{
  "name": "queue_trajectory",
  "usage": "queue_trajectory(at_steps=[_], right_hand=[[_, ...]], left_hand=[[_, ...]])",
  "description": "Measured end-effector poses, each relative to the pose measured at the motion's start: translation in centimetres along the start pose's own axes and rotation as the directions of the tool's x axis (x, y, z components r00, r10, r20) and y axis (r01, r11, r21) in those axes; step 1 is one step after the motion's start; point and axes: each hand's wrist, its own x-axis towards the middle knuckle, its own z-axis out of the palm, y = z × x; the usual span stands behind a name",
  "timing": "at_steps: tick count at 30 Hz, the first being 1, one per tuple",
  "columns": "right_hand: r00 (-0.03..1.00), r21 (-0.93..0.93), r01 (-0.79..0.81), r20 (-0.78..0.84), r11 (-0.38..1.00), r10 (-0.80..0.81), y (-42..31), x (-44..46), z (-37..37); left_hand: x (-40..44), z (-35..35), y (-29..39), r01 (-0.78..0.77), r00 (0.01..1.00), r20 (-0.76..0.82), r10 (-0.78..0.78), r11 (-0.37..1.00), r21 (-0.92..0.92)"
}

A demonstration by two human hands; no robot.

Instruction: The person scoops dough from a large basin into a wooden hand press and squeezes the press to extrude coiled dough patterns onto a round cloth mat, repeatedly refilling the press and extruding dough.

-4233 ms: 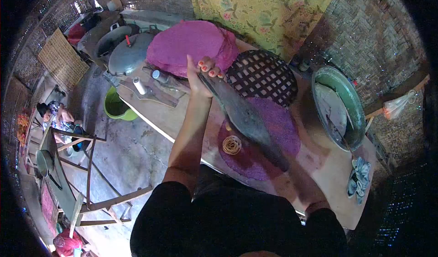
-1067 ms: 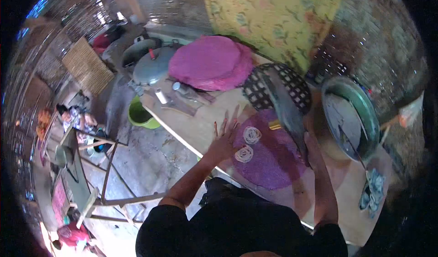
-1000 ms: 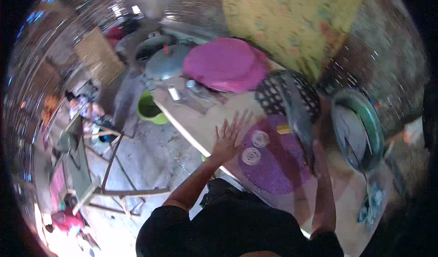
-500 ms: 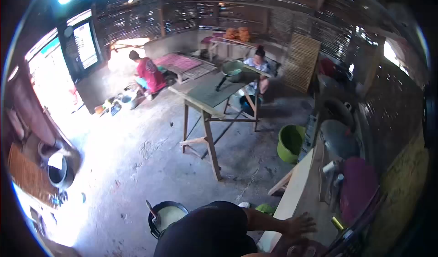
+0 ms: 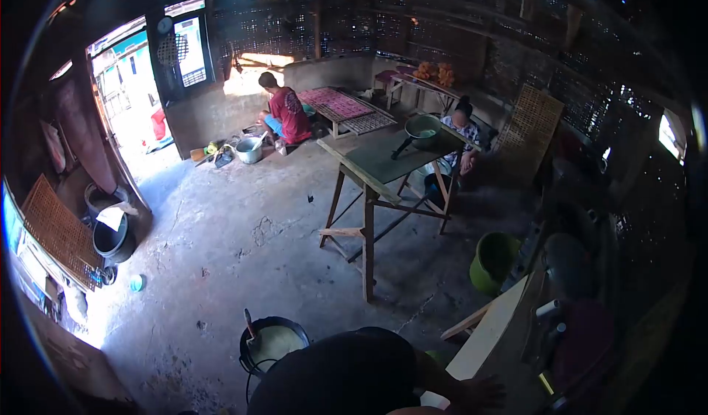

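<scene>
My left hand (image 5: 483,393) rests on the table (image 5: 493,323) at the lower right, its fingers spread and dark in shadow, holding nothing. Just right of it lies a small yellow object (image 5: 546,383). Beyond it on the table, a dim purple stack (image 5: 588,341) and a white cylinder (image 5: 548,309) show. My right hand is outside the picture.
A green bucket (image 5: 493,262) stands beside the table. Near my body is a black basin of pale liquid (image 5: 279,343). Mid-room stands a wooden trestle table (image 5: 383,166). A person in red (image 5: 287,116) crouches by a pot; another person (image 5: 461,129) sits behind the trestle.
The view has swung left from the worktable to the room. My right hand and the long dark board it touched have left the view. My left hand stays spread at the table, now lower right.
</scene>
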Motion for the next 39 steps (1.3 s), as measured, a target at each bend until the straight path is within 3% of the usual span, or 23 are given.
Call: queue_trajectory(at_steps=[2,3,5,9,11,13,14,15,16,17,18,20,21,23,25,27,28,29,30,32,34,36,39], right_hand=[[1.000,-0.001,0.001,0.003,1.000,-0.001,-0.2,-0.1,0.0],[1.000,0.000,0.003,0.000,1.000,-0.003,-0.2,-0.2,-0.2],[1.000,0.001,0.005,-0.003,1.000,-0.005,-0.1,-0.4,-0.4],[0.998,0.037,0.015,-0.060,0.999,-0.013,0.3,-1.9,-2.1],[0.992,0.087,0.022,-0.124,0.996,-0.011,1.4,-3.9,-4.3],[0.976,0.153,0.030,-0.219,0.988,0.005,3.1,-7.1,-7.1],[0.964,0.186,0.034,-0.266,0.982,0.017,4.1,-9.0,-8.3],[0.944,0.217,0.038,-0.327,0.976,0.036,5.2,-11.6,-9.6],[0.923,0.249,0.049,-0.381,0.967,0.051,6.3,-14.2,-10.5],[0.898,0.281,0.063,-0.435,0.958,0.069,7.5,-17.0,-11.1],[0.871,0.309,0.076,-0.484,0.948,0.088,8.6,-19.8,-11.5],[0.831,0.352,0.102,-0.545,0.930,0.115,10.5,-24.8,-11.8],[0.813,0.368,0.111,-0.568,0.923,0.128,11.3,-27.1,-11.6],[0.794,0.409,0.151,-0.592,0.900,0.136,12.4,-31.1,-11.4],[0.821,0.466,0.198,-0.559,0.862,0.114,13.2,-33.5,-11.1],[0.867,0.563,0.216,-0.486,0.798,0.108,13.0,-35.1,-10.4],[0.887,0.613,0.214,-0.447,0.761,0.111,12.7,-36.0,-9.6],[0.941,0.709,0.182,-0.327,0.681,0.089,11.7,-36.3,-9.3],[0.931,0.715,0.194,-0.350,0.672,0.105,10.4,-36.4,-9.1],[0.925,0.710,0.107,-0.327,0.696,0.192,8.5,-36.1,-8.7],[0.885,0.726,0.045,-0.347,0.686,0.310,8.5,-35.2,-8.4],[0.839,0.736,-0.019,-0.356,0.677,0.411,9.4,-34.4,-8.5],[0.852,0.762,-0.139,-0.233,0.632,0.469,10.9,-33.3,-8.2]], left_hand=[[-0.3,-0.6,-0.9,-0.128,0.846,0.528,0.079,0.990,0.056],[0.3,-1.2,-0.8,-0.129,0.846,0.527,0.079,0.990,0.058],[2.0,-2.9,-0.4,-0.314,0.917,0.273,0.293,0.949,0.038],[-3.0,3.7,-3.5,-0.342,0.923,0.245,0.296,0.922,0.178],[-4.0,4.4,-3.0,-0.203,0.907,0.383,0.175,0.979,0.033],[-1.3,1.5,-2.3,0.074,0.669,0.743,0.006,0.995,-0.074],[-2.1,2.5,-2.6,-0.006,0.736,0.676,0.037,0.999,-0.049],[-0.8,2.3,-2.6,0.012,0.691,0.721,0.054,0.996,-0.086],[0.5,2.1,-2.6,0.203,0.668,0.742,-0.053,0.972,-0.114],[12.2,-3.2,0.7,0.367,0.255,0.951,-0.175,0.927,0.073],[12.8,-1.2,0.2,0.467,0.329,0.936,-0.128,0.883,-0.044],[14.4,1.6,1.0,0.736,0.471,0.881,-0.034,0.567,-0.371],[16.3,2.9,2.0,0.842,0.482,0.876,0.026,0.262,-0.471],[20.6,4.9,5.1,0.865,0.472,0.862,0.185,-0.285,-0.412],[23.9,4.9,8.8,0.820,0.422,0.846,0.326,-0.535,-0.203],[26.0,4.9,11.8,0.724,0.340,0.815,0.470,-0.684,0.092],[24.1,4.1,12.6,0.729,0.332,0.799,0.502,-0.674,0.120],[22.6,5.4,13.0,0.661,0.389,0.734,0.557,-0.723,0.198],[21.5,6.5,13.5,0.586,0.447,0.668,0.596,-0.758,0.284],[19.4,8.1,14.2,0.554,0.343,0.729,0.592,-0.754,0.352],[15.7,11.0,13.6,0.484,0.426,0.657,0.623,-0.770,0.416],[12.9,11.9,12.6,0.521,0.350,0.759,0.549,-0.787,0.329],[9.8,11.2,11.6,0.424,0.080,0.943,0.323,-0.867,0.261]])
